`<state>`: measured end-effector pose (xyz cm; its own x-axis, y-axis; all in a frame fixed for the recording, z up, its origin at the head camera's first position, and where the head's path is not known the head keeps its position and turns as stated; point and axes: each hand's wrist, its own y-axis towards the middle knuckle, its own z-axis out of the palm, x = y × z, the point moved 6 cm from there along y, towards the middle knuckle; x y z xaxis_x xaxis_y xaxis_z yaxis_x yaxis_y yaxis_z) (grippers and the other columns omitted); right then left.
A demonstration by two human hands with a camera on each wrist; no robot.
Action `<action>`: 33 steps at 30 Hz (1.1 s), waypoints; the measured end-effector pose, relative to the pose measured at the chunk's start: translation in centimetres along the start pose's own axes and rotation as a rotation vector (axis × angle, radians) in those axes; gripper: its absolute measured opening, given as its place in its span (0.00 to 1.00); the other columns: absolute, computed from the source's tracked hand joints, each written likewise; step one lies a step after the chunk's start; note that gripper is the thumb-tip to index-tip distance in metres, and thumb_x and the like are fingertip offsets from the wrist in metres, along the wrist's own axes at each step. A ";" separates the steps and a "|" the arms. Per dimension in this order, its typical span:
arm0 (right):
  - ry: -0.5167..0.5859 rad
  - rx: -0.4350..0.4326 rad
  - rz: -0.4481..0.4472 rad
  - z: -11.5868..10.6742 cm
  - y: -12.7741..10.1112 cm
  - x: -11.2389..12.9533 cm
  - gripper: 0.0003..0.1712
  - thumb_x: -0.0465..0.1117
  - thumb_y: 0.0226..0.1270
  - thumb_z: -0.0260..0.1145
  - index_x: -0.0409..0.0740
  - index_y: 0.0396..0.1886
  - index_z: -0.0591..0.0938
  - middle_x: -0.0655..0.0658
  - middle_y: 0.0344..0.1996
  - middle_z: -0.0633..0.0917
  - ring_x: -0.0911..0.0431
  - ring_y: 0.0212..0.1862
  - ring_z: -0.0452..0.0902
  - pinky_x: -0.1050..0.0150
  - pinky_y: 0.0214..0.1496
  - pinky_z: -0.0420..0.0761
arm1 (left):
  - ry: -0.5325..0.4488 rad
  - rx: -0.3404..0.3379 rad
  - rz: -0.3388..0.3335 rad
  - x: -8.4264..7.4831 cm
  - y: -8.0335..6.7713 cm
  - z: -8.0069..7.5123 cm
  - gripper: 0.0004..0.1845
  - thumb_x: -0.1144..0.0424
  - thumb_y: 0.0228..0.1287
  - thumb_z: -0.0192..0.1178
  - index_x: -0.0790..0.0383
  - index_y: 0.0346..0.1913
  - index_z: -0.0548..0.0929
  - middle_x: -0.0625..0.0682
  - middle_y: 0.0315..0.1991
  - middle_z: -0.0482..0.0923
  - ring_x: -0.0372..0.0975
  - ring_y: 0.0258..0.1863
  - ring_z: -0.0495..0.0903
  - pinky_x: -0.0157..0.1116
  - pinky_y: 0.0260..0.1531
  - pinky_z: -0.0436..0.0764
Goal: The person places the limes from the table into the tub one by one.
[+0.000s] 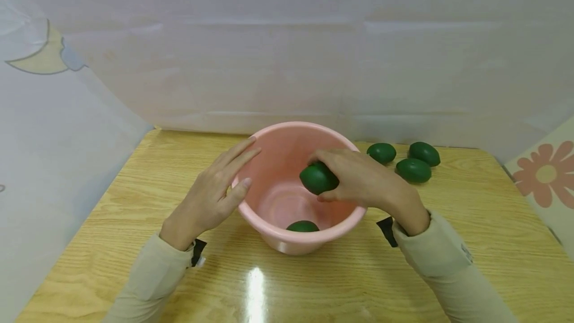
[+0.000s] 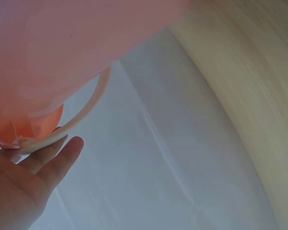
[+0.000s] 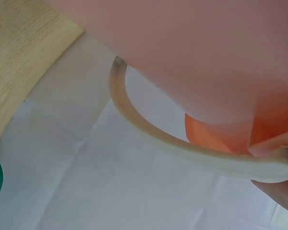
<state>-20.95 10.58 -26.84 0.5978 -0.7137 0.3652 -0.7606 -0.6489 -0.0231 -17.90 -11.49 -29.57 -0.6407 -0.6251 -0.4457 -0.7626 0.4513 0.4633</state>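
Note:
A deep pink plastic tub point(image 1: 269, 163) stands on the table in the middle of the head view. My right hand point(image 1: 358, 176) reaches over its right rim and grips a dark green oval fruit point(image 1: 318, 178) between thumb and fingers, held above the tub's bottom. Another green fruit point(image 1: 303, 226) lies inside at the near wall, partly hidden by the rim. At the left rim rests my left hand point(image 1: 213, 193), fingers extended. Its fingers point(image 2: 62, 163) also show beside the pink wall in the left wrist view. The held fruit is out of sight in the right wrist view.
Right of the tub, near the back edge, lie three more green fruits point(image 1: 413, 170) close together. The wood-grain table point(image 1: 134, 213) ends at a sheet-covered wall point(image 1: 278, 79). A patterned sheet with a flower point(image 1: 546, 173) borders the right side.

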 end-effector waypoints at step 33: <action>0.118 -0.090 -0.036 -0.4 -0.8 -0.6 0.36 0.51 0.63 0.72 0.50 0.69 0.71 0.51 0.64 0.77 0.52 0.65 0.74 0.51 0.66 0.74 | 0.004 -0.011 0.015 -0.2 -0.1 0.1 0.29 0.54 0.74 0.46 0.56 0.75 0.65 0.50 0.79 0.55 0.47 0.77 0.58 0.56 0.68 0.68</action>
<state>-20.80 11.70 -26.65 0.5950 -0.6512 0.4711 -0.7622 -0.6431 0.0738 -17.71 -11.38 -29.58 -0.6514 -0.6212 -0.4355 -0.7522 0.4537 0.4779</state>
